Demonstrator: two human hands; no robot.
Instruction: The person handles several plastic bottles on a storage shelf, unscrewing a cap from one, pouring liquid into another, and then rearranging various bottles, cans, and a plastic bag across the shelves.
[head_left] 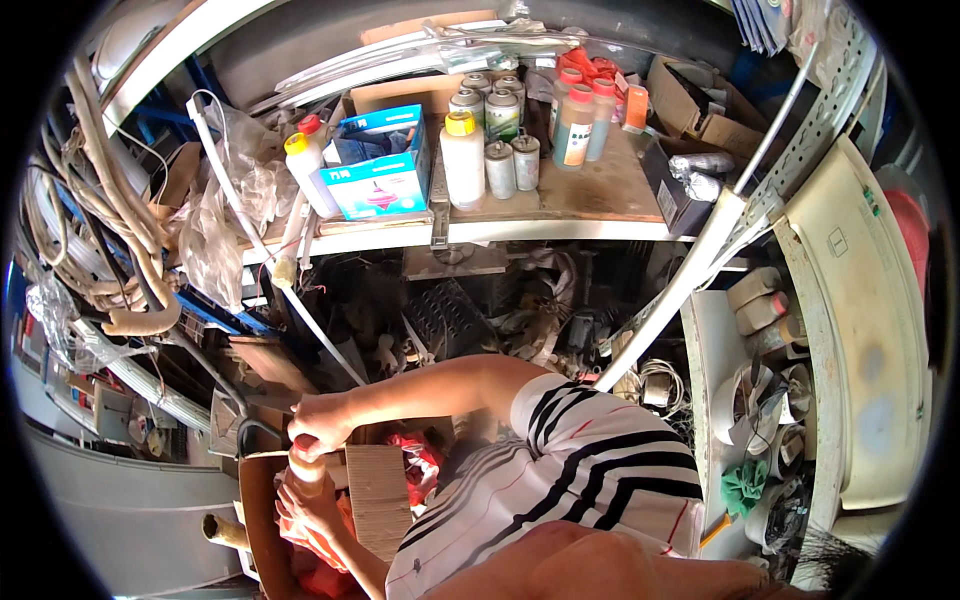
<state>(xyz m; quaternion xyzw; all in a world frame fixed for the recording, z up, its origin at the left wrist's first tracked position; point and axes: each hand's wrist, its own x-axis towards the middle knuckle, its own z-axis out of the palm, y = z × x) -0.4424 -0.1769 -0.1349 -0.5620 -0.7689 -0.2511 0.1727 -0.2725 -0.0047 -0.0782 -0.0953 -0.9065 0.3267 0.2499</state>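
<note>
My right hand (pixel 320 425) reaches left across my body and closes over the top of a tan cylindrical piece (pixel 306 472). Just below it, my left hand (pixel 310 512) holds the lower part of that piece against orange-red plastic wrapping (pixel 318 572). Both hands are over an open brown cardboard box (pixel 258 500) at the lower left. A folded cardboard flap (pixel 380 495) and a red bag (pixel 420 462) lie beside them. My black-and-white striped shirt (pixel 600 480) fills the lower middle.
A wooden shelf (pixel 590 195) above carries spray cans (pixel 500 135), plastic bottles (pixel 462 160) and a blue carton (pixel 385 175). Foam-wrapped hoses (pixel 120 230) hang at the left. A white pipe (pixel 690 275) slants across the right, next to a white plastic casing (pixel 865 330). Tangled parts crowd the lower shelf.
</note>
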